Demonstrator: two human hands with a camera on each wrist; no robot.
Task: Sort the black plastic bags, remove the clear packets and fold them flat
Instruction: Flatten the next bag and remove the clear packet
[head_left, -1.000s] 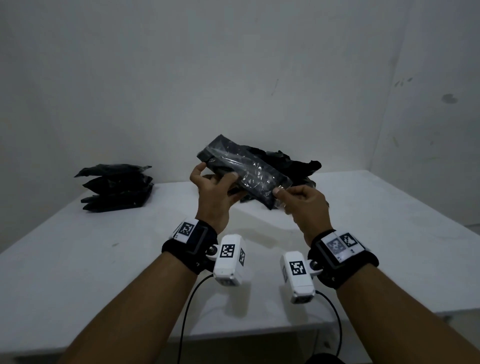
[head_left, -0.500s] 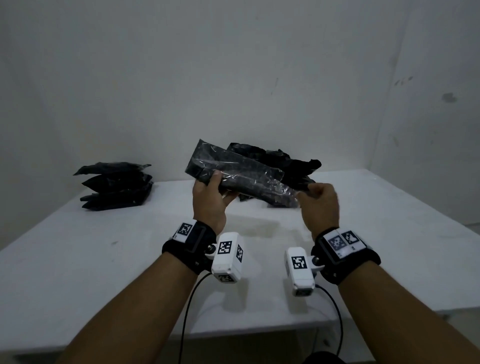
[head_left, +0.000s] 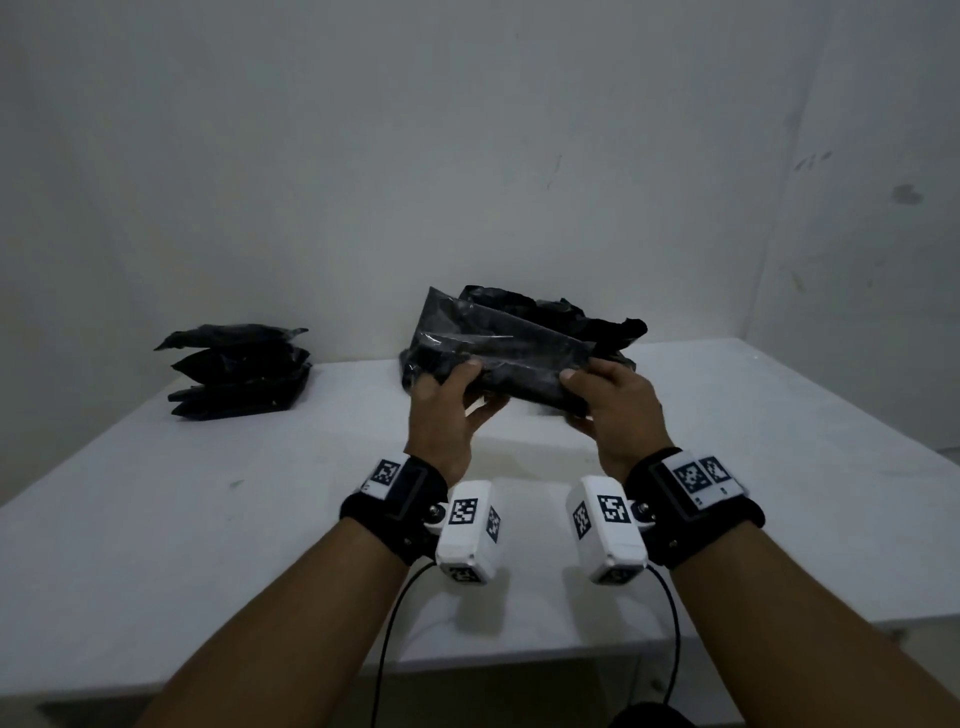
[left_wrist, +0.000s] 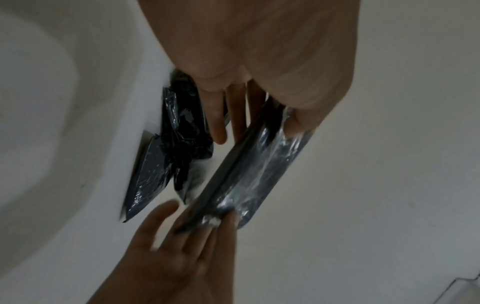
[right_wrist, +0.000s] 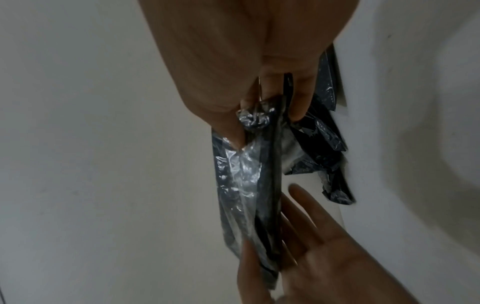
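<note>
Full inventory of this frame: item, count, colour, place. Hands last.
held packet: one, black bag in clear wrap, held above the table between both hands
loose pile of black bags: count unclear, black, back centre of table behind the held packet
stacked black bags: about four, black, back left of table
table: one, white, against the wall
wrist cameras: two, white with black markers, on black wrist straps
cables: two, black, hanging from the cameras
left hand: grips the packet's left end
right hand: grips the packet's right end
</note>
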